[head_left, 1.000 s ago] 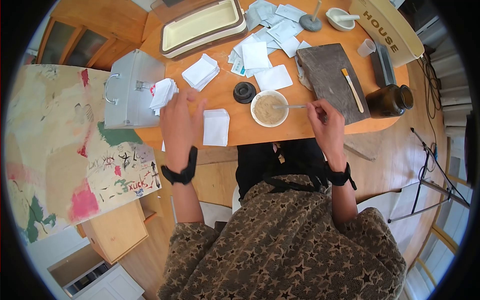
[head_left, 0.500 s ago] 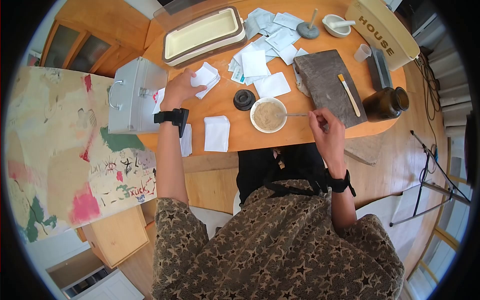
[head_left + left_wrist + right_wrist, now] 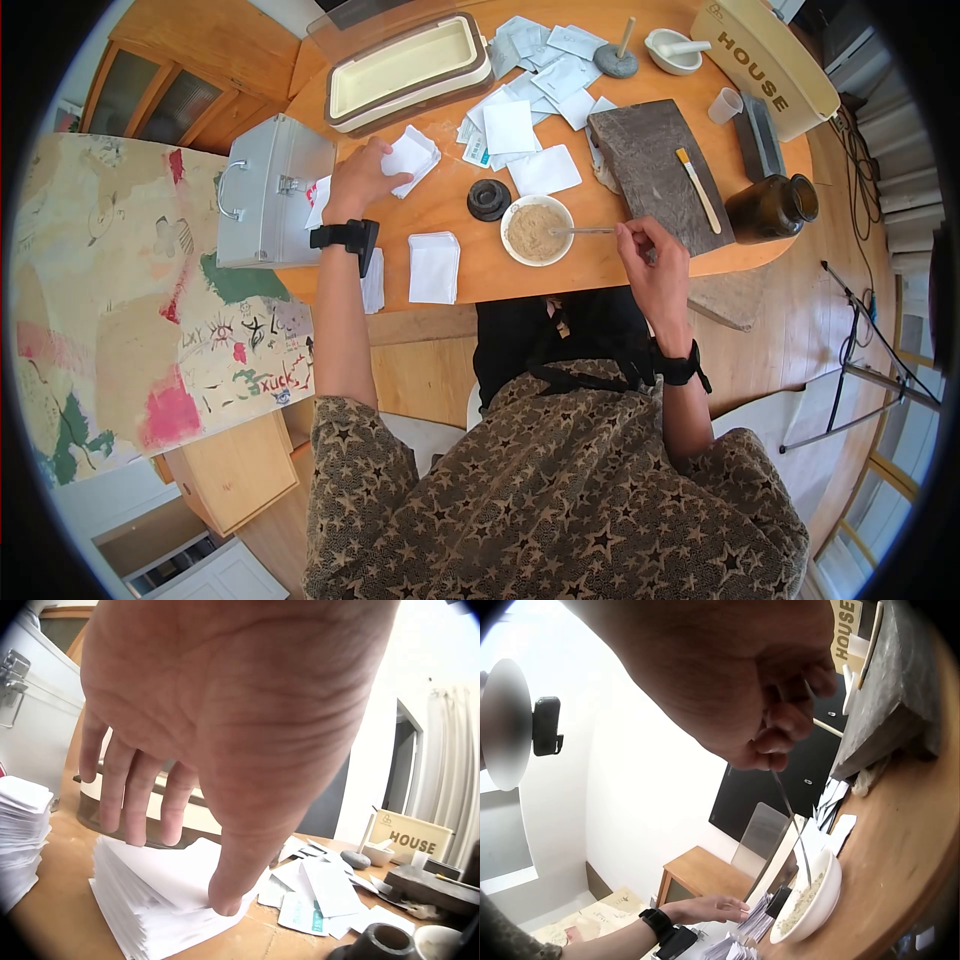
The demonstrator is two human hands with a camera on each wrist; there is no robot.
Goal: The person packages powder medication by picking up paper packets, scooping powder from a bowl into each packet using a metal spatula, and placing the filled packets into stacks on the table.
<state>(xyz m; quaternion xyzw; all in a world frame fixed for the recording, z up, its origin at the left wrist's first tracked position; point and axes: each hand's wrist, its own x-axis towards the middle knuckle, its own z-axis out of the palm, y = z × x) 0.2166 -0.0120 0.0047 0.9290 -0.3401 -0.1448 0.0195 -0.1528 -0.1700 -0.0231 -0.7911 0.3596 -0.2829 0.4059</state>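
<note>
The left hand (image 3: 362, 182) is reaching over a stack of white papers (image 3: 412, 152), which is lying on the wooden table (image 3: 475, 275) in front of the cream-coloured tray (image 3: 405, 65). Its thumb is lying against the top of the stack on the right; its four fingers are extending loosely, set apart from the thumb, along the far side. Whether those fingertips are touching the papers cannot be told with certainty, the palm obscuring part of the view.

The right hand (image 3: 655, 265) is pinching a thin metal spoon (image 3: 592, 230) between thumb and fingers, near the end of its handle. The spoon's other end is resting in beige powder (image 3: 532, 228) inside a white bowl (image 3: 826, 904). The bowl is standing near the table's front edge.

A black round lid (image 3: 488, 200) is lying just beside the bowl, to its left. A second paper stack (image 3: 434, 268) is lying nearer the front edge. To the right, a brush (image 3: 698, 190) is resting on a dark slab (image 3: 645, 165), and a brown jar (image 3: 765, 210) is standing beside that slab.
</note>
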